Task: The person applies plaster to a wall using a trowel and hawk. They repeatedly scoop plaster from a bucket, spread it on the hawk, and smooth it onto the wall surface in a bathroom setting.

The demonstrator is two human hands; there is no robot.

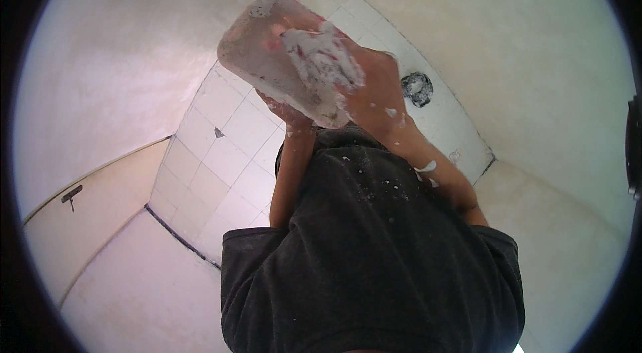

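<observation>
A grey, rounded rectangular board (249,42), smeared with pale paste, is raised in front of my body. My left hand (281,107) grips it from below at the lower left, with most of the fingers behind it. My right hand (374,92) is at the board's right side, beside a thick, streaky white lump of paste (319,59); its fingers are hidden, so what they grip is unclear. White spatters mark my right forearm and dark shirt.
Below lies a white tiled floor (224,152) with a dark, white-spattered round object (417,89) to the right. Pale walls (548,45) surround the small space. At the left is a cream door (100,216) with a dark handle (71,194).
</observation>
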